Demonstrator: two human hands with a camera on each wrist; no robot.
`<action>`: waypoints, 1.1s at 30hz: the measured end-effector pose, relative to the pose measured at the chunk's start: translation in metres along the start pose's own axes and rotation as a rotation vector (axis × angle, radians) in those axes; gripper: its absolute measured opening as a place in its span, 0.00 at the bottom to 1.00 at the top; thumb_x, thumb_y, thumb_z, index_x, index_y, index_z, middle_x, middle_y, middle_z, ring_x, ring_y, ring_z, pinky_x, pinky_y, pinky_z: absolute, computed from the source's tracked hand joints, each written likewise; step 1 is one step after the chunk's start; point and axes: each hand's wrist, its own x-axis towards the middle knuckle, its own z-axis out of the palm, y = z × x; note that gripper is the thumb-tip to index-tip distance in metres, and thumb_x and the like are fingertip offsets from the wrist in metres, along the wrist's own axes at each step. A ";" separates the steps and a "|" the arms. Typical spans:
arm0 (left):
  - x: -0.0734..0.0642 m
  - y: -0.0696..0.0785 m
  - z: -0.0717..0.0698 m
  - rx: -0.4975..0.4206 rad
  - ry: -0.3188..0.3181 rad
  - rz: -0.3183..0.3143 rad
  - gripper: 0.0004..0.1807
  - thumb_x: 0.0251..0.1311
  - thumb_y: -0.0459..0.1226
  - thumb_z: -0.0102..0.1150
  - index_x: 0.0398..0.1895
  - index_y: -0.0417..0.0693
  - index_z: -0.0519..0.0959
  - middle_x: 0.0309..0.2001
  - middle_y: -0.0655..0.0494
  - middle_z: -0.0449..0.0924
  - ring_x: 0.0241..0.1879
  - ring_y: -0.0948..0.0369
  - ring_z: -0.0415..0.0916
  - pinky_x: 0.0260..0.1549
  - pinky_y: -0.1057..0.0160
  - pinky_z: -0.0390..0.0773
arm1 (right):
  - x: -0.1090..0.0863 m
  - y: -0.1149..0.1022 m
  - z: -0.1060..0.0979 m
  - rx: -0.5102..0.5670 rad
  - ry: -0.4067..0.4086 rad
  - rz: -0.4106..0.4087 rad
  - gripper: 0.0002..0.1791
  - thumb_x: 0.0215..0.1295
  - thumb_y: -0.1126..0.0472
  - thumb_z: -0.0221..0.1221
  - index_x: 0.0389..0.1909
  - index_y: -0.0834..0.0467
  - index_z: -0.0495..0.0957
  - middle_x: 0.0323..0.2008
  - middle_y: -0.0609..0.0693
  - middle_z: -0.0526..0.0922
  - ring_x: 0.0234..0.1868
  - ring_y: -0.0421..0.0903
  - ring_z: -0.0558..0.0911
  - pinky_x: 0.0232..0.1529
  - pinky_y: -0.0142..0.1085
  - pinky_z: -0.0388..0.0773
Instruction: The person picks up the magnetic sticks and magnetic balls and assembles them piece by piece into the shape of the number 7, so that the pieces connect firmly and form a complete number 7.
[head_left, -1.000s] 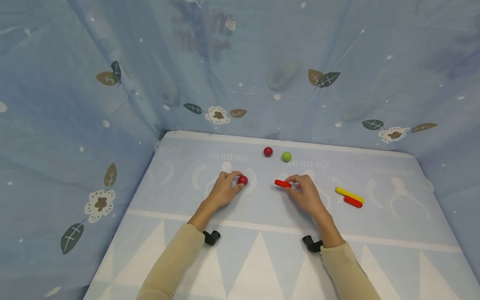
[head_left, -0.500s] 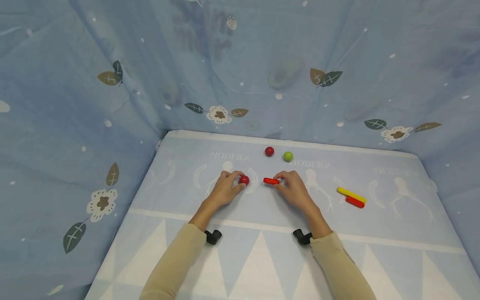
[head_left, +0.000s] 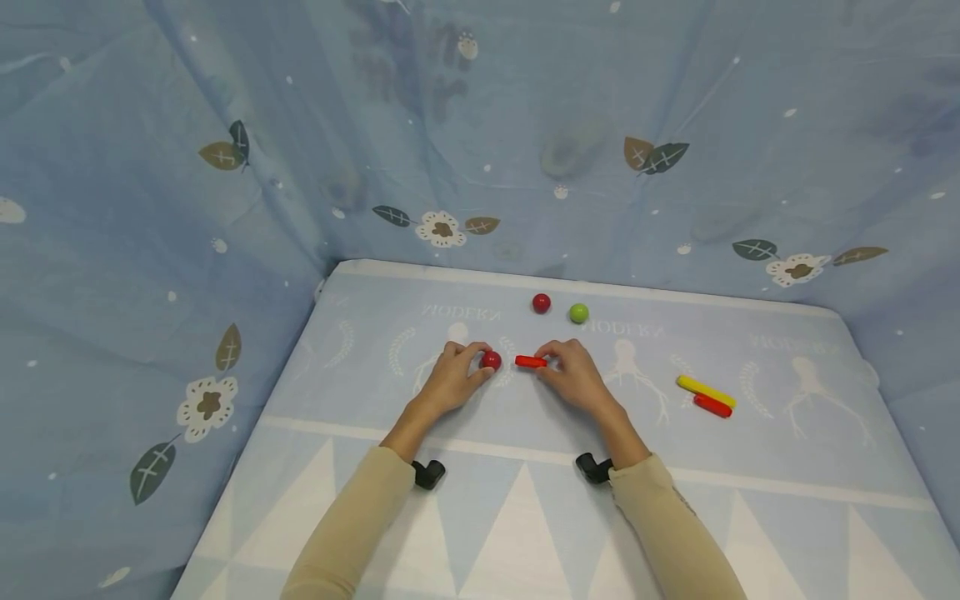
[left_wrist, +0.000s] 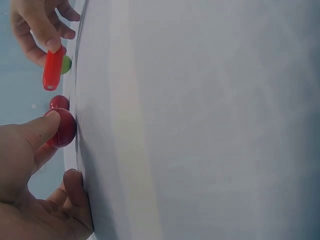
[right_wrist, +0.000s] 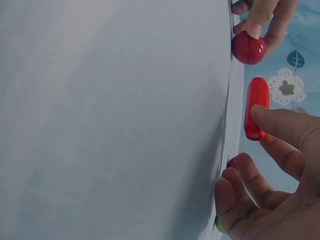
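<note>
My left hand (head_left: 447,377) pinches a glossy red ball (head_left: 491,360) between thumb and finger, low over the tabletop. A seam runs round the ball (left_wrist: 67,128) in the left wrist view. Facing it, my right hand (head_left: 574,377) pinches a short red toy stick (head_left: 529,362) with flattened sides and a small pale spot on its end (right_wrist: 256,135). The stick lies sideways and points at the ball, with a small gap between them. In the right wrist view, the thumb presses the stick's side while the other fingers curl loosely below.
Toward the table's back edge sit another red ball (head_left: 542,303) and a green ball (head_left: 578,313). On the right, a longer yellow stick (head_left: 706,391) lies against a second red stick (head_left: 712,406). A blue patterned curtain (head_left: 525,150) hangs behind the cloth-covered table (head_left: 480,533).
My right hand has moved left with the red stick, bringing its end close to the held ball. The left hand keeps its hold, almost still.
</note>
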 end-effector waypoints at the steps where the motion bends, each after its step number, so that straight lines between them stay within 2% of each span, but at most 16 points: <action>1: 0.000 0.000 0.000 0.000 0.000 0.001 0.24 0.68 0.46 0.63 0.65 0.55 0.74 0.54 0.41 0.67 0.50 0.48 0.69 0.48 0.50 0.73 | 0.001 -0.001 0.001 -0.003 -0.004 0.002 0.11 0.62 0.66 0.68 0.45 0.58 0.83 0.38 0.56 0.76 0.40 0.52 0.70 0.39 0.42 0.68; 10: 0.000 -0.002 -0.001 0.006 0.002 0.017 0.24 0.68 0.47 0.63 0.65 0.55 0.74 0.53 0.42 0.67 0.50 0.48 0.69 0.48 0.50 0.73 | 0.005 -0.006 0.008 -0.003 -0.039 0.012 0.09 0.62 0.66 0.67 0.44 0.57 0.84 0.40 0.56 0.76 0.40 0.52 0.71 0.39 0.42 0.69; 26: 0.001 0.000 -0.001 0.026 -0.010 0.030 0.23 0.69 0.48 0.61 0.65 0.56 0.74 0.53 0.41 0.67 0.49 0.48 0.69 0.47 0.51 0.72 | 0.010 -0.013 0.017 -0.045 -0.048 0.041 0.10 0.64 0.64 0.67 0.46 0.56 0.83 0.44 0.57 0.77 0.41 0.52 0.72 0.41 0.45 0.72; 33: 0.001 -0.002 -0.001 0.023 -0.014 0.018 0.23 0.69 0.48 0.60 0.65 0.56 0.74 0.53 0.42 0.66 0.49 0.48 0.68 0.47 0.50 0.72 | 0.009 -0.014 0.018 -0.030 -0.051 0.057 0.10 0.64 0.63 0.67 0.46 0.56 0.83 0.45 0.57 0.77 0.42 0.52 0.72 0.41 0.45 0.72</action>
